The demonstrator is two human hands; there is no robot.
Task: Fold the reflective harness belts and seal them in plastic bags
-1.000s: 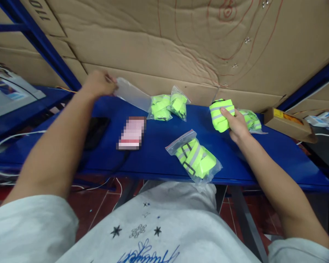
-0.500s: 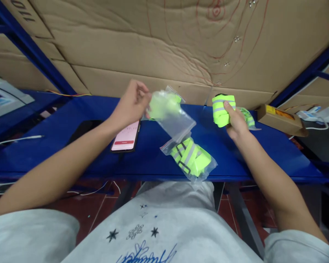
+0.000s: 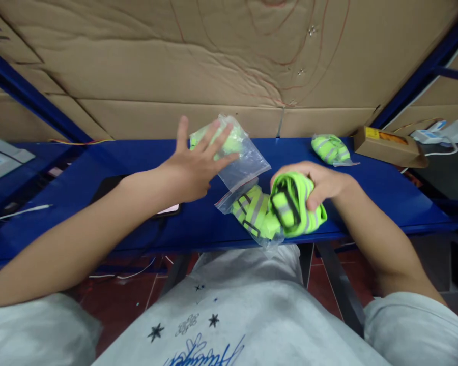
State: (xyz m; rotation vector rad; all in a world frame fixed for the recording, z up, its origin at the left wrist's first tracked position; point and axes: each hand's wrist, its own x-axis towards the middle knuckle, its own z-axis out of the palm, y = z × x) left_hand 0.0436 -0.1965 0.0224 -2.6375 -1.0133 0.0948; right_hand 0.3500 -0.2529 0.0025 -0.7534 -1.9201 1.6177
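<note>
My right hand (image 3: 318, 183) is wrapped round a rolled neon-yellow reflective strap (image 3: 299, 203) with grey stripes and a black buckle. The roll is in front of part of a clear zip bag with another neon strap (image 3: 256, 211) inside, near the table's front edge. My left hand (image 3: 198, 162) hovers with its fingers spread and holds nothing. Just beyond those fingers a clear plastic bag (image 3: 248, 157) lies over neon-yellow material at the back of the table. Whether that material is inside this bag I cannot tell.
Further right on the blue table (image 3: 213, 229) are one more bagged neon strap (image 3: 331, 149) and an open cardboard box (image 3: 389, 147). A phone (image 3: 170, 209) is mostly hidden under my left forearm. Cardboard (image 3: 175, 66) walls off the back.
My right hand has brought the rolled strap down and towards me, turning its buckle end into view. My left hand has let go of the plastic bag and spread its fingers.
</note>
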